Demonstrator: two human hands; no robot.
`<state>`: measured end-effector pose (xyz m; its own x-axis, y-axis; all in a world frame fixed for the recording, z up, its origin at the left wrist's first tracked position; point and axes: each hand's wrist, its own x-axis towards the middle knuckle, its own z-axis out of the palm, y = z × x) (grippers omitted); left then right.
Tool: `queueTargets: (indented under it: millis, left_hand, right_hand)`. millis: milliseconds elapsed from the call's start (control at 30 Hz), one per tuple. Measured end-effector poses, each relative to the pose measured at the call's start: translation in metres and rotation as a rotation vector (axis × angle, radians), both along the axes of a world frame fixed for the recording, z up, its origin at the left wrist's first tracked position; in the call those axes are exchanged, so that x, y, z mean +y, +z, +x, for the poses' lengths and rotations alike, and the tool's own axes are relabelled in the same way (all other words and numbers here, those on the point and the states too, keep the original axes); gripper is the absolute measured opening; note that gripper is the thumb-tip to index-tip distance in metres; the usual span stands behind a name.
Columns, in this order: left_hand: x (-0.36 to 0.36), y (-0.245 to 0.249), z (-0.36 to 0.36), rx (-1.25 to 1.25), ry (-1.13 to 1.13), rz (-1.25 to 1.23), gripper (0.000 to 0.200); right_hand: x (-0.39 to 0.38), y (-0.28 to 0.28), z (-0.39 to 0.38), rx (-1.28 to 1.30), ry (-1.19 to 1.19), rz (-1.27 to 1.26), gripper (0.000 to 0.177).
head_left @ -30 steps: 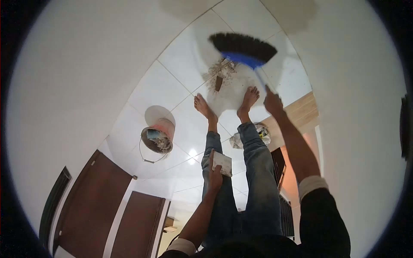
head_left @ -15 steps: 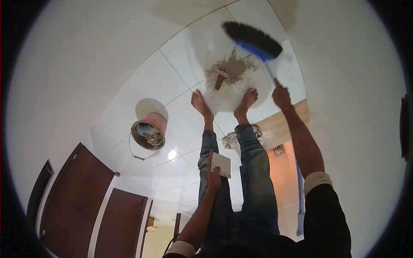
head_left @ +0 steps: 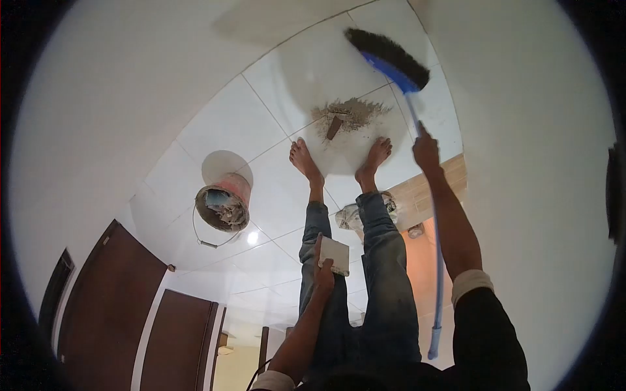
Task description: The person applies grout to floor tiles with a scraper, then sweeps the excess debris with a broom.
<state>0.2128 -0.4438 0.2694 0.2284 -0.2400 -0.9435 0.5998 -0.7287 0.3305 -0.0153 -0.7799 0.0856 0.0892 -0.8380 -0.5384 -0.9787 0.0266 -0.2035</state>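
Observation:
My right hand (head_left: 426,151) grips the blue handle of a broom (head_left: 390,62), whose dark bristles hang over the white tiles up front, right of a heap of grey-brown debris (head_left: 362,114). The handle runs back past my forearm. Down by my left thigh, my left hand (head_left: 324,270) is closed on a small square whitish plate (head_left: 334,254), thumb across its face. At the near side of the debris lies a brown-handled scraper-like tool (head_left: 334,127), just ahead of my bare feet.
A pinkish, dirty bucket (head_left: 238,189) with grey contents and a wire handle stands on the left. Behind my right leg lies a crumpled whitish bag (head_left: 350,217). Brown doors (head_left: 117,293) are at lower left; a white wall (head_left: 528,163) rises on the right.
The broom's bristles have moved slightly right, away from the debris, and its handle has swung across my right forearm's inner side. The debris heap looks flatter at its far edge. My left hand stays put.

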Motion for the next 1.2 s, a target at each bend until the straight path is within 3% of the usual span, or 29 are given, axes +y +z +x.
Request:
queueTargets:
  millis: [33, 67, 133, 233, 333, 400, 433, 467, 533, 567, 600, 633, 700, 733, 800, 933, 1033, 1067, 1167, 1200]
  left_hand:
    - [0.000, 0.000, 0.001, 0.000, 0.000, -0.003, 0.073]
    - [0.000, 0.001, 0.002, -0.003, 0.002, -0.005, 0.073]
    - [0.000, 0.002, 0.005, -0.007, 0.008, -0.010, 0.072]
    - [-0.003, 0.002, 0.007, -0.005, 0.031, -0.013, 0.071]
    - [-0.001, -0.002, 0.004, 0.004, 0.050, -0.009, 0.071]
    - [0.001, -0.004, 0.000, 0.014, 0.057, -0.003, 0.070]
    - [0.002, -0.006, -0.003, 0.017, 0.059, -0.002, 0.070]
    - [0.004, -0.007, -0.005, 0.017, 0.060, 0.001, 0.070]
    - [0.007, -0.010, -0.010, 0.019, 0.067, 0.008, 0.069]
    - [0.010, -0.012, -0.012, 0.019, 0.067, 0.008, 0.069]
    - [0.011, -0.012, -0.012, 0.019, 0.066, 0.011, 0.069]
    - [0.013, -0.012, -0.015, 0.020, 0.070, 0.013, 0.068]
    - [0.012, -0.010, -0.016, 0.026, 0.086, 0.011, 0.068]
    - [0.009, -0.009, -0.014, 0.029, 0.094, 0.002, 0.068]
    - [-0.004, -0.003, -0.010, 0.009, 0.111, -0.035, 0.067]
    - [-0.001, -0.008, -0.011, 0.023, 0.163, -0.041, 0.068]
    - [0.026, -0.021, -0.018, 0.203, 0.190, 0.116, 0.074]
    - [0.020, -0.022, -0.017, 0.130, 0.178, 0.029, 0.073]
    - [0.018, -0.015, -0.016, 0.063, 0.179, -0.020, 0.072]
    - [0.017, -0.014, -0.014, 0.056, 0.185, -0.007, 0.071]
  right_hand:
    - [0.003, -0.010, 0.010, 0.140, -0.102, 0.187, 0.052]
    - [0.057, -0.078, -0.040, 0.076, 0.309, -0.012, 0.052]
    - [0.070, 0.007, -0.011, 0.005, -0.033, 0.286, 0.051]
    - [0.079, 0.078, -0.024, -0.213, -0.047, 0.159, 0.055]
    - [0.018, 0.124, -0.012, -0.122, -0.167, 0.158, 0.056]
    - [-0.029, 0.091, -0.028, -0.058, -0.028, -0.043, 0.056]
    - [-0.070, 0.073, -0.022, -0.003, -0.178, 0.069, 0.059]
    - [-0.104, 0.062, -0.011, -0.232, -0.466, 0.125, 0.049]
    - [-0.173, -0.081, -0.039, -0.043, 0.189, 0.069, 0.022]
    - [-0.204, -0.108, -0.023, 0.032, 0.482, -0.037, 0.017]
    - [-0.201, -0.132, -0.006, 0.081, 0.592, -0.059, 0.017]
    - [-0.195, -0.116, 0.040, 0.127, 0.701, -0.087, 0.016]
    - [-0.157, -0.031, 0.085, 0.002, 0.387, 0.051, 0.021]
    - [-0.144, 0.006, 0.094, -0.153, -0.012, 0.201, 0.029]
    - [-0.123, 0.099, 0.109, -0.195, -0.276, 0.307, 0.046]
    - [-0.147, 0.017, 0.039, -0.121, -0.060, -0.090, 0.049]
    - [-0.164, -0.054, 0.046, 0.011, 0.167, -0.076, 0.049]
    - [-0.147, -0.069, 0.050, 0.034, 0.253, -0.067, 0.049]
    - [-0.081, -0.020, 0.057, -0.061, 0.453, -0.058, 0.056]
    - [-0.066, 0.010, 0.059, -0.071, 0.399, 0.054, 0.062]
